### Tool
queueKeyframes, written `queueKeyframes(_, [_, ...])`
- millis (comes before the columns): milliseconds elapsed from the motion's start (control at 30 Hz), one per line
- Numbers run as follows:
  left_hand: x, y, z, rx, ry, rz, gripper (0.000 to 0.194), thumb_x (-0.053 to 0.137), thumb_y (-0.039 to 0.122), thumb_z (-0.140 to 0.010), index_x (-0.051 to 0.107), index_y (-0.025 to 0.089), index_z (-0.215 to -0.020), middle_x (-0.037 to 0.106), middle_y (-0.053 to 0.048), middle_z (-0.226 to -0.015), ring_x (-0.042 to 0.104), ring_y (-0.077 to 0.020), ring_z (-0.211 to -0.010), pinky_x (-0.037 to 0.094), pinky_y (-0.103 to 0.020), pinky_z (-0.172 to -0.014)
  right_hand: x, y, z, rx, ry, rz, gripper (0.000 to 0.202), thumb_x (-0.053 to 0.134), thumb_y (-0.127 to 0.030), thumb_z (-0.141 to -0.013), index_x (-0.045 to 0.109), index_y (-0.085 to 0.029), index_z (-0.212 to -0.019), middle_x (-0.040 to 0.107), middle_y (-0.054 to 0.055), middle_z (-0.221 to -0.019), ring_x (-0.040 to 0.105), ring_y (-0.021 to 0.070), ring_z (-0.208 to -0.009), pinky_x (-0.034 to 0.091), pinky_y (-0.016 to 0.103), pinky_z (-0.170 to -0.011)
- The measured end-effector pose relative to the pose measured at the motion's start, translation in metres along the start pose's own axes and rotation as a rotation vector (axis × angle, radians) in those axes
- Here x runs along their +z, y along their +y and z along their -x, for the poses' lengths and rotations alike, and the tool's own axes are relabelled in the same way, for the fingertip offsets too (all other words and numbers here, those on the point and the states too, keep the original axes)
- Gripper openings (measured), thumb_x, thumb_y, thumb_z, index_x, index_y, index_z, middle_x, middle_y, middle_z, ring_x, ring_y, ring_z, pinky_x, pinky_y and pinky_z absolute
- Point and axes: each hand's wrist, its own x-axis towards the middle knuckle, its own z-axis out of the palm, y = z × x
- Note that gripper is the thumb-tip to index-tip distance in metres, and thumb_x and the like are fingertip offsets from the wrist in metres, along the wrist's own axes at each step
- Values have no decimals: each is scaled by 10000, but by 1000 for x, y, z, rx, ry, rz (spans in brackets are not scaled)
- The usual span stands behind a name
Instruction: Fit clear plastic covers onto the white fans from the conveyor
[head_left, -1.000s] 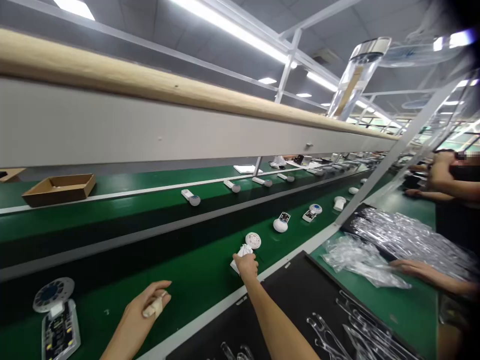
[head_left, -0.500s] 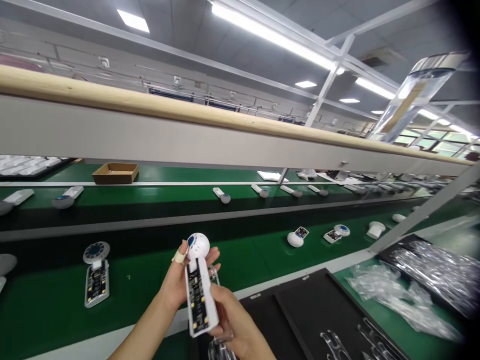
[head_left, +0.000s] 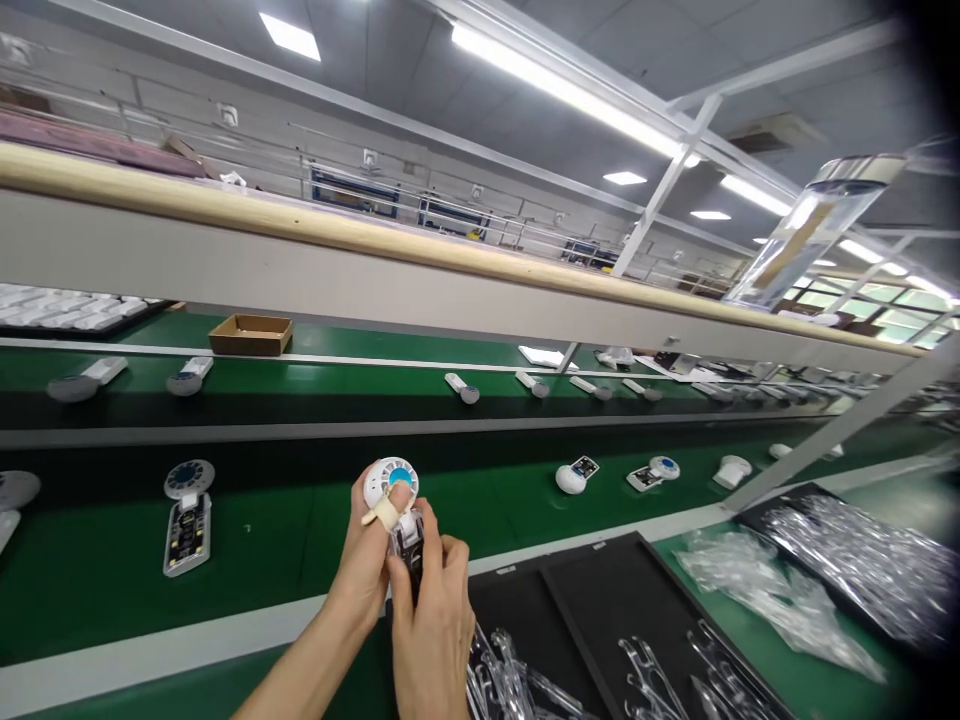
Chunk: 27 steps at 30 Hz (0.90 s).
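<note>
A white device with a round head [head_left: 391,482] and a dark circuit board in its handle is held between both hands. My left hand [head_left: 365,560] grips the round head, its thumb, wrapped in a beige band, pressing on the blue centre. My right hand [head_left: 435,590] closes round the handle just below the neck, covering most of the board. Clear plastic shows at the neck, beside the right fingertips. On the green belt [head_left: 300,520] to the left lies a similar device [head_left: 187,520] with its board showing.
Black trays [head_left: 592,610] with clear plastic parts [head_left: 510,680] sit at the lower right, beside plastic bags [head_left: 780,600]. More devices [head_left: 571,479] lie on the belts. A cardboard box [head_left: 251,335] stands behind, and a wood-edged shelf [head_left: 375,260] crosses above.
The device has turned, so its blue centre now faces up. My left thumb has moved onto the head, and my right hand has shifted up the handle towards the neck.
</note>
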Motion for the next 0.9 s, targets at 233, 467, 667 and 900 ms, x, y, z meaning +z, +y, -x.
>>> queueKeyframes(233, [3, 2, 10, 62, 50, 18, 569, 696, 370, -715, 436, 314, -1218, 652, -23, -944, 668, -197, -849, 552, -294, -693, 11, 7, 15, 17, 16, -16, 527, 296, -442, -924, 206, -340, -1433, 510, 134, -1101, 554, 316, -978, 488, 468, -750])
queueKeyframes(467, [-10, -8, 12, -159, 31, -12, 479, 652, 407, -736, 542, 234, -1169, 672, -80, -1010, 654, -255, -924, 562, -323, -707, 5, 24, 30, -14, -37, -91, 580, 334, -485, -914, 124, -372, -1442, 585, 73, -1106, 632, 259, -889, 522, 338, -648])
queueKeyframes(667, [-35, -23, 6, -322, -124, -307, 612, 733, 515, -600, 605, 220, -1120, 683, -83, -1035, 620, -313, -1008, 561, -366, -740, -13, 28, 22, -44, -31, -24, 532, 412, -558, -857, 337, -421, -1366, 592, 49, -976, 611, 266, -885, 513, 388, -716])
queueKeyframes(900, [-48, -60, -28, -39, -133, -560, 584, 608, 629, -634, 629, 261, -1087, 717, -50, -776, 667, -341, -840, 559, -464, -739, 12, 48, 0, 530, 232, -334, 549, 200, -510, -928, 622, -240, -704, 618, 62, -683, 605, 221, -665, 467, 317, -603])
